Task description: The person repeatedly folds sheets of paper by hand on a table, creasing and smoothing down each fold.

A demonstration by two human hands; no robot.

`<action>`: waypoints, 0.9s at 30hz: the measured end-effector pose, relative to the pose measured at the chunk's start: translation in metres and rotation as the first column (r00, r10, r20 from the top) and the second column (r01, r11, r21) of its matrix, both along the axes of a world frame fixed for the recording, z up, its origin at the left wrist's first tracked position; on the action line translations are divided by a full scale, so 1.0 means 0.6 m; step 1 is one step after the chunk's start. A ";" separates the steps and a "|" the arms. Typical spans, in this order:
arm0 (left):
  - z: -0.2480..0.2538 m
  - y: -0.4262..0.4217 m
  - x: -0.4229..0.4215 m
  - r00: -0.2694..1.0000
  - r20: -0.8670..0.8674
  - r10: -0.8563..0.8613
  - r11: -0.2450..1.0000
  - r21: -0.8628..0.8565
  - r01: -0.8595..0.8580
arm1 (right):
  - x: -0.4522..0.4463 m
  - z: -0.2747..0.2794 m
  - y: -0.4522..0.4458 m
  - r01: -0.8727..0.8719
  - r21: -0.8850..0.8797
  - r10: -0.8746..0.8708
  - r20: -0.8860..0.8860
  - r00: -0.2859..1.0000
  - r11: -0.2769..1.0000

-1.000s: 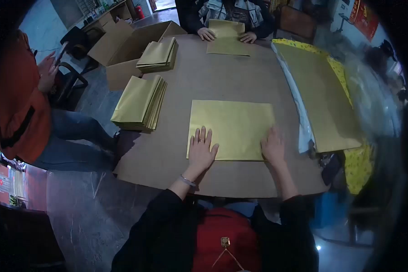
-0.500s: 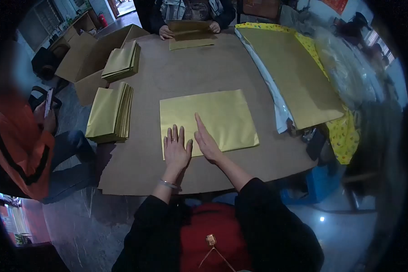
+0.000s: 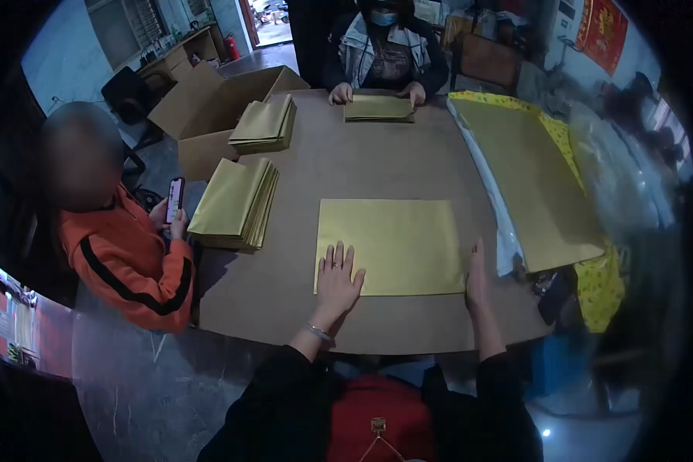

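A gold-coloured paper sheet (image 3: 396,242) lies flat on the brown tabletop (image 3: 308,169) in front of me. My left hand (image 3: 337,281) rests on its lower left corner, fingers spread and nothing held. At the sheet's right edge my right hand (image 3: 477,281) stands on its side, fingers straight and holding nothing. Two stacks of folded gold paper, a nearer one (image 3: 231,200) and a farther one (image 3: 262,123), sit at the table's left side.
Across the table a person (image 3: 377,61) handles a folded gold paper (image 3: 377,109). Another person in orange (image 3: 135,262) holds a phone (image 3: 175,202) at the left. An open carton (image 3: 208,154) stands behind the stacks. Large brown sheets (image 3: 535,177) lie at the right.
My right hand has moved from the sheet's middle to its right edge, while my left hand stays on the left side. The person opposite has folded their paper smaller. The camera view has shifted.
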State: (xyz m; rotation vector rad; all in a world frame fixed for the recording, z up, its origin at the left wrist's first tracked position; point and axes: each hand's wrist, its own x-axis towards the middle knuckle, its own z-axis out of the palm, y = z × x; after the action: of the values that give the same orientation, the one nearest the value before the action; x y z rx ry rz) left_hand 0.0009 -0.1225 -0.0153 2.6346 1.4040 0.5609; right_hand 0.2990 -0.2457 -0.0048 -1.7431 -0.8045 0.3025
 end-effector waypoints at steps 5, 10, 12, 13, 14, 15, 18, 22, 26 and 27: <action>0.012 -0.004 -0.001 1.000 0.021 -0.006 1.000 -0.024 0.006 | 0.033 -0.010 -0.053 0.015 -0.102 -0.061 -0.458 0.887 0.995; 0.003 -0.003 0.002 1.000 -0.002 0.008 1.000 -0.013 -0.008 | 0.048 -0.002 -0.075 -0.250 -0.472 0.157 -0.227 0.961 0.846; 0.008 -0.003 0.001 1.000 -0.017 0.008 0.999 -0.035 -0.008 | 0.035 0.048 -0.070 -0.157 -0.632 0.241 0.049 0.969 0.759; 0.010 -0.002 0.001 0.999 -0.034 0.011 0.999 -0.048 -0.012 | 0.027 0.069 -0.067 -0.235 -0.579 0.217 -0.102 0.971 0.780; 0.011 -0.003 0.000 1.000 -0.015 0.010 0.999 -0.050 -0.010 | 0.022 0.077 -0.066 -0.300 -0.515 0.194 -0.249 0.949 0.803; 0.011 -0.003 0.000 1.000 0.005 0.005 0.999 -0.050 -0.004 | 0.077 -0.032 -0.065 -0.368 -0.358 0.217 -0.398 0.891 0.858; 0.015 -0.001 0.000 1.000 -0.027 0.002 0.998 -0.059 -0.004 | 0.068 -0.030 -0.068 -0.345 -0.291 0.166 -0.499 0.851 0.893; 0.015 -0.003 0.002 1.000 -0.003 -0.011 0.999 -0.036 0.011 | 0.020 0.063 -0.069 -0.282 -0.461 0.078 -0.413 0.907 0.841; 0.013 -0.001 0.002 1.000 -0.029 -0.010 1.000 -0.026 0.010 | 0.030 0.055 -0.075 -0.255 -0.463 0.062 -0.391 0.918 0.849; 0.014 -0.001 0.001 0.999 -0.031 -0.011 1.000 -0.021 0.010 | 0.034 0.050 -0.078 -0.251 -0.465 0.054 -0.396 0.917 0.849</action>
State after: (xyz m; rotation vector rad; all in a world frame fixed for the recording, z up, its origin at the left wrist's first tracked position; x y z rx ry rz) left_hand 0.0015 -0.1232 -0.0071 2.6438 1.3961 0.5036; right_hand 0.3194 -0.2924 0.0251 -2.0197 -0.6167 1.0051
